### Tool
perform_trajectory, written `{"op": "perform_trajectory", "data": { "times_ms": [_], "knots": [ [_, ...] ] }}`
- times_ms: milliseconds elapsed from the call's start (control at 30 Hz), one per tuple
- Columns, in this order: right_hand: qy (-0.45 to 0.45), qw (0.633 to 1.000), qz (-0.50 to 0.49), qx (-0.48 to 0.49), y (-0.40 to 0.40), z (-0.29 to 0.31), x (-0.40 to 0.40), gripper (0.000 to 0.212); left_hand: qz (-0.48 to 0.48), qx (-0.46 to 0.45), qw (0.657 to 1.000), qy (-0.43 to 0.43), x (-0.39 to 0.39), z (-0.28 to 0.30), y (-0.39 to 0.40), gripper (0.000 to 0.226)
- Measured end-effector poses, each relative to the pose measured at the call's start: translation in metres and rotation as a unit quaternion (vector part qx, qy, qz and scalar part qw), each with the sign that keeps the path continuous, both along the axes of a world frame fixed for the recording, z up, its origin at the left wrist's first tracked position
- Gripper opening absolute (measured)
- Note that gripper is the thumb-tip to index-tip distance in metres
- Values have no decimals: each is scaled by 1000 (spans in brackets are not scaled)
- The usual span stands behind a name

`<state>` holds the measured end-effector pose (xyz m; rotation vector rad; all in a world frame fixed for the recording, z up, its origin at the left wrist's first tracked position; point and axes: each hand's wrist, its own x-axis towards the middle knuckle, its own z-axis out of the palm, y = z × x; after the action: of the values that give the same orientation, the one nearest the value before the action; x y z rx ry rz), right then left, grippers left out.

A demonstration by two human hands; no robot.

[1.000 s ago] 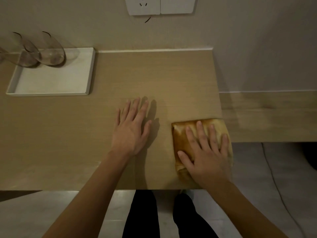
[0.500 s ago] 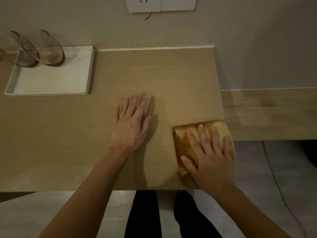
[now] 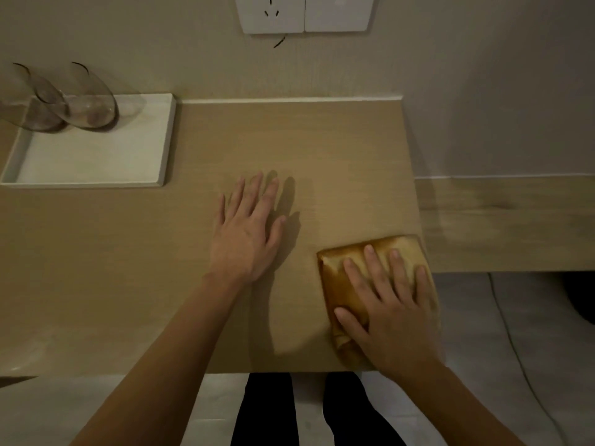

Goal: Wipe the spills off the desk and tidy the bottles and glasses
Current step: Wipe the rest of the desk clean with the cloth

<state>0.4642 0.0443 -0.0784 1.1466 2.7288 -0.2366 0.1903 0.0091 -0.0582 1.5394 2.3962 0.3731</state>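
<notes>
A folded yellow-brown cloth (image 3: 341,268) lies at the desk's (image 3: 338,162) near right corner. My right hand (image 3: 389,310) lies flat on top of it, fingers spread, pressing it onto the wood. My left hand (image 3: 248,233) rests palm down and open on the bare desk, to the left of the cloth. Two clear glasses (image 3: 90,101) stand at the back of a white tray (image 3: 161,146) at the far left. No bottles are in view.
A lower wooden shelf (image 3: 502,220) runs off to the right of the desk. A double wall socket (image 3: 306,14) sits above the desk's back edge. A thin cable (image 3: 515,342) trails on the floor at the right. My legs stand below the front edge.
My right hand and the cloth have slid slightly toward the desk's near right corner. My left hand stays flat in nearly the same spot.
</notes>
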Motion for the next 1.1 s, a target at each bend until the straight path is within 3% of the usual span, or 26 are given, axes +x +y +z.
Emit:
{"op": "perform_trajectory", "data": {
  "times_ms": [167, 300, 500, 767, 1100],
  "knots": [
    [-16, 997, -66, -22, 32, 3, -46, 76, -5, -11, 1000, 0, -2, 1, -1, 63],
    [-5, 999, -37, -16, 24, 4, -64, 77, -7, -14, 1000, -6, 3, -2, 2, 61],
    [31, 999, 5, -6, 10, 3, -28, 73, -10, -11, 1000, 4, 5, -1, 10, 62],
    [-11, 996, -80, -24, 52, 4, -69, 75, -3, -5, 1000, 1, -1, -8, 3, 66],
    [10, 999, -18, -39, 39, 7, -51, 74, -20, -4, 1000, 8, -10, -10, 14, 67]
  ]
}}
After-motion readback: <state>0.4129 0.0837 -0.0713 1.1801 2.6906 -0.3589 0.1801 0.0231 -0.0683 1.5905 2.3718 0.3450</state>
